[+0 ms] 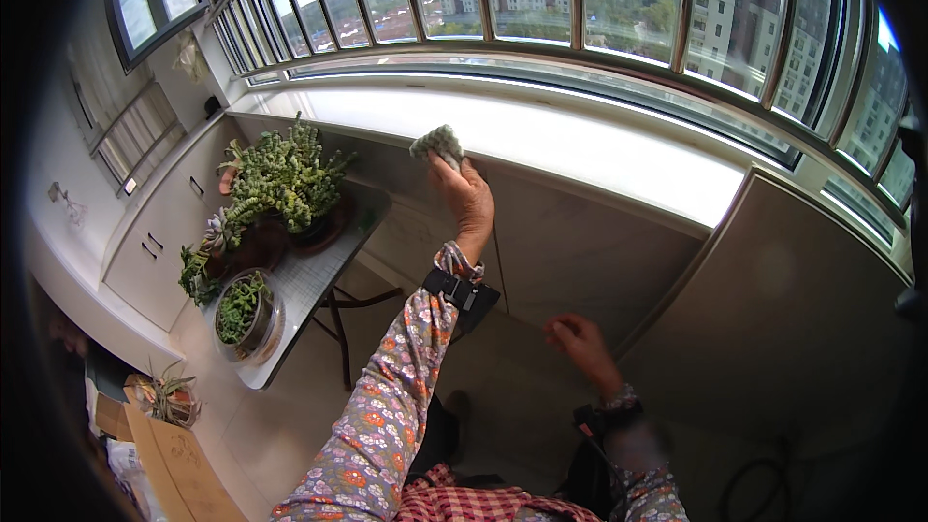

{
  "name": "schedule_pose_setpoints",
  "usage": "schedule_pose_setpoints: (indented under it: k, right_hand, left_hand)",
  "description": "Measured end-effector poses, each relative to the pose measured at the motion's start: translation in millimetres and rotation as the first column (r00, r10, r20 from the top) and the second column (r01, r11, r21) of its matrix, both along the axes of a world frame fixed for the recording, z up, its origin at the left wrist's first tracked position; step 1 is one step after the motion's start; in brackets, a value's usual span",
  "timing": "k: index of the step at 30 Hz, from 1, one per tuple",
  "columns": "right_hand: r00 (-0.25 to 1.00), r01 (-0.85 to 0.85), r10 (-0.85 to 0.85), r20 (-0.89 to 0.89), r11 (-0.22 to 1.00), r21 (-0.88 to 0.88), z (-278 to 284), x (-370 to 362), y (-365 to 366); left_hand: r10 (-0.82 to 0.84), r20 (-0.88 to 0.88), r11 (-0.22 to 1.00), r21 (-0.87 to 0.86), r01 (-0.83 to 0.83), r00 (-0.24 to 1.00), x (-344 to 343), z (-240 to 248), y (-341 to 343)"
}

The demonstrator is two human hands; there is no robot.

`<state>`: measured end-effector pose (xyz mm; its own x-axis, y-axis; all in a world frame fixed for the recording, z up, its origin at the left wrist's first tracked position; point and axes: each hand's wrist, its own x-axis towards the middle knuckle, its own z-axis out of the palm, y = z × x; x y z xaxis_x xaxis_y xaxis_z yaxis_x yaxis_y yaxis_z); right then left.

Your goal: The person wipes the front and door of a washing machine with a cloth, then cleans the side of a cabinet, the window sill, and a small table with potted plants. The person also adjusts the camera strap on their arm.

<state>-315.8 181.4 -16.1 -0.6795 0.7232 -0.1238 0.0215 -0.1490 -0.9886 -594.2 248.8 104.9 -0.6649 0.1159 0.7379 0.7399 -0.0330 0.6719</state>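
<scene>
My left hand [466, 201] is raised in front of the white window sill [541, 135], closed on a bunched grey-green cleaning cloth [438, 145]. The cloth is at the sill's front edge; whether it presses on the surface I cannot tell. Lower down and to the right, my right hand [584, 348] hangs in shadow in front of the grey panelled wall below the sill. Its fingers are curled in together, and nothing shows in them. Both arms have flowered sleeves with dark straps at the wrists.
Left of my left arm stands a folding table [324, 304] with bushy succulents [285, 179] and a round pot of small plants [242, 309]. Metal window bars [488, 0] run behind the sill. A large dark panel [773, 329] rises at right. A cardboard box [179, 464] sits lower left.
</scene>
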Motion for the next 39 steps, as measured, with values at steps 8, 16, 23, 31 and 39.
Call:
schedule_pose_setpoints:
  k: [8,16,23,31,39]
  right_hand:
    - [0.998,0.004,-0.005,-0.061,1.0,-0.01,-5.9,2.9,1.8]
    - [1.0,0.026,-0.026,-0.003,0.998,0.055,-0.6,7.9,3.8]
    - [0.999,0.046,-0.046,0.0,0.999,0.008,4.2,2.9,1.8]
    - [1.0,0.026,-0.026,-0.008,1.0,0.002,8.0,0.0,-1.1]
    - [0.999,0.044,-0.044,-0.013,0.999,0.02,12.8,5.1,1.5]
  left_hand:
    - [-0.423,-0.179,0.906,-0.063,0.418,0.888,124.0,-8.3,-36.0]
    - [-0.238,-0.246,0.971,-0.085,0.224,0.939,20.6,11.4,-34.7]
    - [0.204,0.133,0.976,-0.099,-0.192,0.97,-108.0,-14.4,-29.4]
    - [-0.238,0.095,0.965,-0.092,0.246,0.967,-47.2,-44.2,15.4]
    - [-0.479,0.027,0.865,-0.157,0.477,0.877,118.3,-71.8,-9.9]
